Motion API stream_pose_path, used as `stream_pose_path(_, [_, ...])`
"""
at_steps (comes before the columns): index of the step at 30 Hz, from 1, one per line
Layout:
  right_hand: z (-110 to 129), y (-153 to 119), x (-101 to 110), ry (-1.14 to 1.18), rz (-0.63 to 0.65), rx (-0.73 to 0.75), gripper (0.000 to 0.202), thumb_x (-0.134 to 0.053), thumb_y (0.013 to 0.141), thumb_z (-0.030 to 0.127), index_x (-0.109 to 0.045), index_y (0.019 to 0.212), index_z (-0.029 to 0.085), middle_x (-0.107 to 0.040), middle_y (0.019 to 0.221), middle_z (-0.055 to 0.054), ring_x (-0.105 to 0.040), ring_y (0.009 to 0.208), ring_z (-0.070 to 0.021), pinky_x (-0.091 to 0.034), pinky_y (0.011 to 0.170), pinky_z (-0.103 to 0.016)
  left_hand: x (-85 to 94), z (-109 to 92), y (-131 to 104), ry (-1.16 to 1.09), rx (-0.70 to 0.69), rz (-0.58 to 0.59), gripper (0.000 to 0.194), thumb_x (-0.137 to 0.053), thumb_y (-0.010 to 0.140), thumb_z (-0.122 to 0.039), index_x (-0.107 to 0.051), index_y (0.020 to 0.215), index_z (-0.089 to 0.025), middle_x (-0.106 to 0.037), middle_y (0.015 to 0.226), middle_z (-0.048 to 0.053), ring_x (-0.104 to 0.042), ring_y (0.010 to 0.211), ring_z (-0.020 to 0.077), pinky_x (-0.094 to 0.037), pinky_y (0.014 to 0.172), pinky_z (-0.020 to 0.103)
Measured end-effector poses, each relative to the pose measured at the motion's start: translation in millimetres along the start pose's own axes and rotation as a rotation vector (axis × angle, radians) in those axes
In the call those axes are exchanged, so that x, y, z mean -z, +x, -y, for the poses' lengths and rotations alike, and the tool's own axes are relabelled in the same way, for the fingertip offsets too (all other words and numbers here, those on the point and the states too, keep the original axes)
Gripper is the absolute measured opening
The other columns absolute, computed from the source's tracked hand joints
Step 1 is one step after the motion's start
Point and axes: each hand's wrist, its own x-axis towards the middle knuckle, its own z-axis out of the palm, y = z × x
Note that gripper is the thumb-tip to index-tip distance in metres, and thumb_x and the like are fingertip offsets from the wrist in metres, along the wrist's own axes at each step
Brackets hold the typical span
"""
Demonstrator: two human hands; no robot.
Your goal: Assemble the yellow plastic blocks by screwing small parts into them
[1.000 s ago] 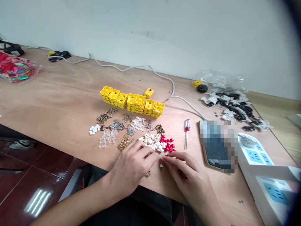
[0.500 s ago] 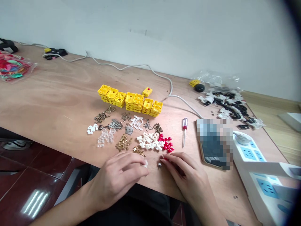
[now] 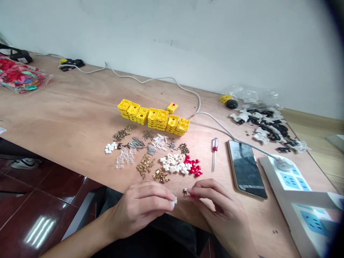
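Observation:
My left hand point(image 3: 146, 204) pinches a small white plastic part point(image 3: 174, 202) near the table's front edge. To its right, my right hand point(image 3: 217, 200) has its fingertips closed on a small red part point(image 3: 191, 195), mostly hidden by the fingers. A small white-and-dark piece point(image 3: 185, 191) is at the tips of that hand; whether it is held or lies on the table is unclear. Beyond the hands are piles of white parts point(image 3: 174, 163), red caps point(image 3: 197, 168) and brass pieces point(image 3: 160, 175).
Stacked yellow housings point(image 3: 153, 116) stand behind the piles of screws and metal strips. On the right are a screwdriver point(image 3: 214, 145), a phone point(image 3: 247, 168), a white power strip point(image 3: 285, 175) and black-and-white parts point(image 3: 266, 125). A cable point(image 3: 185, 87) crosses the back.
The view has shifted, so the table items appear slightly lower and further right. The white part in my left hand shows more clearly. Both hands still pinch their parts.

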Motion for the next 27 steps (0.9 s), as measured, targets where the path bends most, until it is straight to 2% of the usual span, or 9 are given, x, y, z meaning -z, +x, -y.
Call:
stream_pose_path(3, [10, 8, -4, 0.158, 0.043, 0.026, 0.007, -0.078, 0.088, 0.025, -0.076, 0.082, 0.024, -0.071, 0.076, -0.002, -0.072, 0.065, -0.0149, -0.062, 0.056, -0.023, -2.2, 1, -1, -0.026, -0.040, 0.012, 0.017, -0.058, 0.103, -0.011, -0.068, 0.116, -0.016, -0.077, 0.111, 0.009, -0.074, 0.106, 0.0167, -0.064, 0.096, 0.033])
stream_pose_path(7, [14, 12, -8, 0.279, 0.098, 0.026, 0.006, -0.082, 0.084, 0.026, -0.078, 0.080, 0.024, -0.070, 0.076, -0.001, -0.072, 0.058, -0.0132, -0.061, 0.049, -0.020, -4.3, 5, -4, -0.057, -0.072, 0.011, 0.018, -0.060, 0.101, -0.009, -0.068, 0.116, -0.013, -0.077, 0.116, 0.012, -0.072, 0.114, 0.0194, -0.063, 0.100, 0.035])
stream_pose_path(10, [13, 12, -7, 0.264, 0.124, 0.008, 0.003, -0.081, 0.085, 0.024, -0.081, 0.083, 0.026, -0.073, 0.077, -0.002, -0.073, 0.058, -0.0137, -0.063, 0.050, -0.020, -4.5, 7, -5, -0.061, -0.041, -0.009, 0.020, -0.060, 0.101, -0.008, -0.068, 0.118, -0.014, -0.076, 0.117, 0.012, -0.074, 0.111, 0.0183, -0.063, 0.099, 0.034])
stream_pose_path(15, [13, 13, -6, 0.221, 0.107, 0.038, 0.017, -0.069, 0.094, 0.018, -0.083, 0.094, 0.028, -0.077, 0.080, -0.003, -0.077, 0.067, -0.0153, -0.065, 0.059, -0.021, -5.5, 7, -2, -0.055, 0.004, -0.029, 0.020, -0.061, 0.100, -0.009, -0.067, 0.118, -0.016, -0.078, 0.113, 0.010, -0.075, 0.109, 0.0179, -0.063, 0.099, 0.033])
stream_pose_path(21, [19, 12, -8, 0.151, 0.071, 0.054, 0.020, -0.069, 0.092, 0.013, -0.081, 0.099, 0.027, -0.076, 0.082, -0.002, -0.076, 0.069, -0.0147, -0.065, 0.059, -0.021, -8.0, 8, -2, -0.031, 0.011, -0.081, 0.030, -0.065, 0.096, -0.003, -0.065, 0.123, -0.014, -0.078, 0.111, 0.010, -0.075, 0.106, 0.0175, -0.064, 0.095, 0.030])
stream_pose_path(27, [15, 10, -18, 0.080, 0.038, 0.088, 0.020, -0.067, 0.092, 0.012, -0.080, 0.098, 0.026, -0.076, 0.085, -0.004, -0.077, 0.073, -0.0166, -0.066, 0.063, -0.024, -7.9, 8, -3, -0.033, 0.060, -0.096, 0.021, -0.064, 0.097, -0.005, -0.067, 0.115, -0.016, -0.077, 0.105, 0.007, -0.075, 0.101, 0.0163, -0.064, 0.092, 0.029])
